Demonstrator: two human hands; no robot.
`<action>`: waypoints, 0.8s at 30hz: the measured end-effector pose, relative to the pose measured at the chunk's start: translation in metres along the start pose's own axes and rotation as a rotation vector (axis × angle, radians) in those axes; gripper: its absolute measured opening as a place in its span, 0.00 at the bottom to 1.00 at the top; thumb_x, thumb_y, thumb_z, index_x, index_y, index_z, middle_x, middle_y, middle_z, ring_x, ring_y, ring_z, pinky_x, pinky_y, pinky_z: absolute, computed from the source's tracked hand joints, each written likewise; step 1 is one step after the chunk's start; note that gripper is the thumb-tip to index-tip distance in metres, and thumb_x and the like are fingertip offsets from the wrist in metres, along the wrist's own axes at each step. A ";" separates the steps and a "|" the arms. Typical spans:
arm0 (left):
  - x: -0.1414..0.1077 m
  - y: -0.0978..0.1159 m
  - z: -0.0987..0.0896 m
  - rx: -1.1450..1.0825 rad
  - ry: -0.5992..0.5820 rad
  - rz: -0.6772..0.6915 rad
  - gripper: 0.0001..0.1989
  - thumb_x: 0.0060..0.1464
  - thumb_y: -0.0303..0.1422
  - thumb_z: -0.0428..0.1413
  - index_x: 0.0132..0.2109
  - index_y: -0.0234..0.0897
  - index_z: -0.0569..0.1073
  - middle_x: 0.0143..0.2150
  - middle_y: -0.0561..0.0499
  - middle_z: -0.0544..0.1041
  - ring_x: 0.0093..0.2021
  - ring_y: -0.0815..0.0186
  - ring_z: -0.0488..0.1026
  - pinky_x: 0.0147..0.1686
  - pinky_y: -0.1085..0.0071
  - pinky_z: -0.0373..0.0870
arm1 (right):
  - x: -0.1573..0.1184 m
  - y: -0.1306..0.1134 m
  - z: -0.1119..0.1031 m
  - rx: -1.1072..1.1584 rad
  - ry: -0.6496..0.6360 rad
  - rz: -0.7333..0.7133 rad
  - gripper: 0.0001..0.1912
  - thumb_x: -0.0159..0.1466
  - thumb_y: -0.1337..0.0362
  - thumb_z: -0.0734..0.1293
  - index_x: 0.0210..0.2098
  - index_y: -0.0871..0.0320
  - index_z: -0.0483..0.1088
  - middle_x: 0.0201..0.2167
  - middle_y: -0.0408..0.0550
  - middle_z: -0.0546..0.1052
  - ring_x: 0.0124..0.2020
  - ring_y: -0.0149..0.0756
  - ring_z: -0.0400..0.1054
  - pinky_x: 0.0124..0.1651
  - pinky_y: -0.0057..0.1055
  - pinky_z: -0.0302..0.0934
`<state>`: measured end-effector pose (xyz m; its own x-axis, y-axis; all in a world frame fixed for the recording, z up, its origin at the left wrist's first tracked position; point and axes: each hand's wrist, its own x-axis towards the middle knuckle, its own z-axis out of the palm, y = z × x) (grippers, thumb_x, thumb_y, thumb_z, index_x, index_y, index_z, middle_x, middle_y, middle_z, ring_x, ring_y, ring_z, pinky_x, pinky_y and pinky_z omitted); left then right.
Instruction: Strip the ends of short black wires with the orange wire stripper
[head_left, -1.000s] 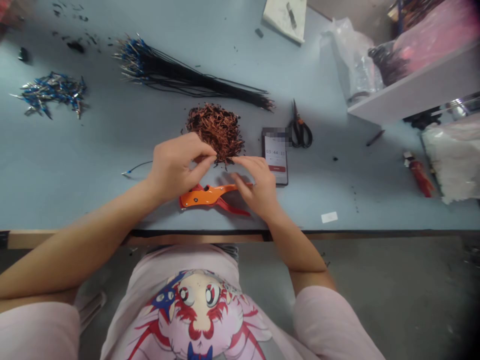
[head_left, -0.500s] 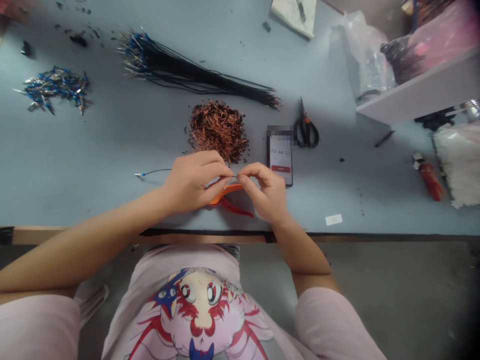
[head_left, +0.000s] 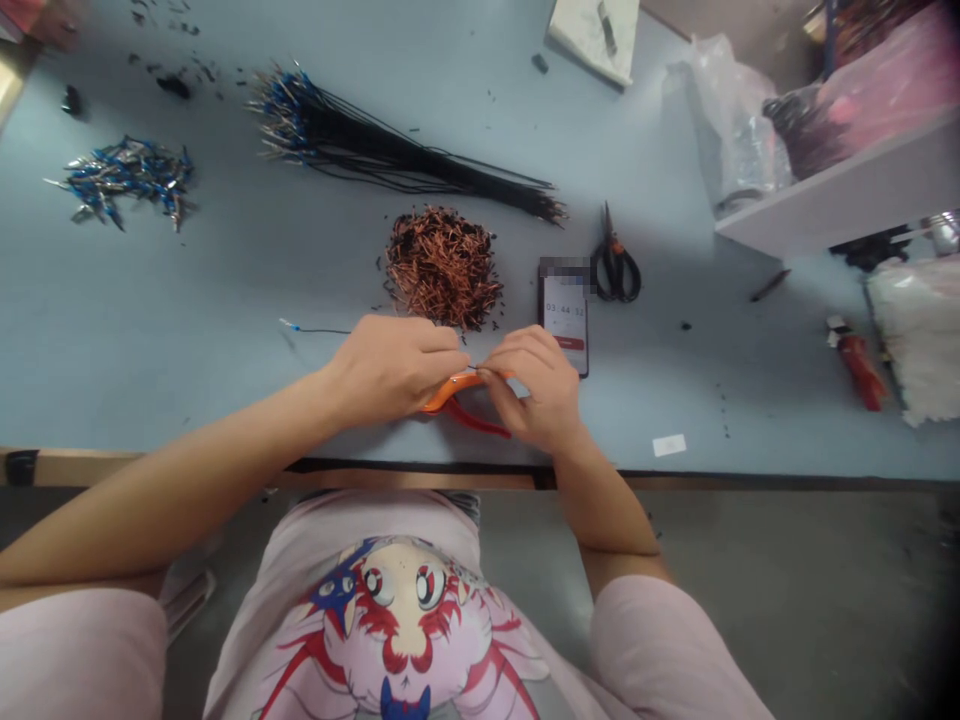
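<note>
Holding: a thin black wire is gripped at the front of the bench, near the edge closest to the body.
Wire's long axis: it runs roughly left to right, with a small blue-tipped end lying free to the left of the hands.
Hands: the left hand and right hand are both closed, with fingers curled; the wire is pinched where their fingertips nearly meet.
Nearer hand: the free end is nearer the left hand, which the wire enters from the left.
Just below: orange-handled pliers are partly covered by the hands.
Ahead: a heap of copper-coloured wire pieces is found just beyond the hands.
To the right: a phone showing a timer is set beside black-handled scissors.
Far left and ahead: loose blue-and-silver terminals and a bundle of black wires are laid out.
</note>
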<state>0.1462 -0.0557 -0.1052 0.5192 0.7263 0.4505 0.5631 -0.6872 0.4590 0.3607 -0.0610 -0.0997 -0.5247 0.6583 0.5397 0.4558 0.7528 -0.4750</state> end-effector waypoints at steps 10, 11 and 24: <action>0.007 -0.019 -0.019 0.040 0.429 -0.146 0.06 0.57 0.29 0.58 0.32 0.41 0.78 0.25 0.55 0.73 0.26 0.70 0.66 0.27 0.70 0.58 | -0.003 0.013 -0.011 0.261 0.336 0.560 0.08 0.68 0.60 0.65 0.34 0.55 0.73 0.27 0.42 0.76 0.30 0.32 0.71 0.36 0.31 0.66; 0.009 -0.024 -0.021 0.004 0.491 -0.192 0.05 0.56 0.29 0.59 0.33 0.41 0.79 0.25 0.55 0.73 0.25 0.71 0.65 0.27 0.71 0.58 | -0.002 0.014 -0.013 0.245 0.333 0.557 0.08 0.68 0.60 0.66 0.34 0.55 0.73 0.27 0.42 0.76 0.30 0.32 0.71 0.36 0.31 0.66; 0.012 -0.031 -0.020 -0.254 0.609 -0.471 0.01 0.52 0.31 0.62 0.33 0.42 0.80 0.24 0.57 0.74 0.24 0.72 0.68 0.26 0.74 0.63 | -0.004 -0.008 0.001 -0.083 -0.684 0.307 0.45 0.49 0.54 0.80 0.62 0.60 0.64 0.58 0.60 0.69 0.58 0.55 0.61 0.61 0.52 0.57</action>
<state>0.1222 -0.0266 -0.0987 -0.2183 0.8550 0.4705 0.4346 -0.3465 0.8313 0.3587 -0.0699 -0.0991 -0.6823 0.7103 -0.1731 0.6922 0.5514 -0.4656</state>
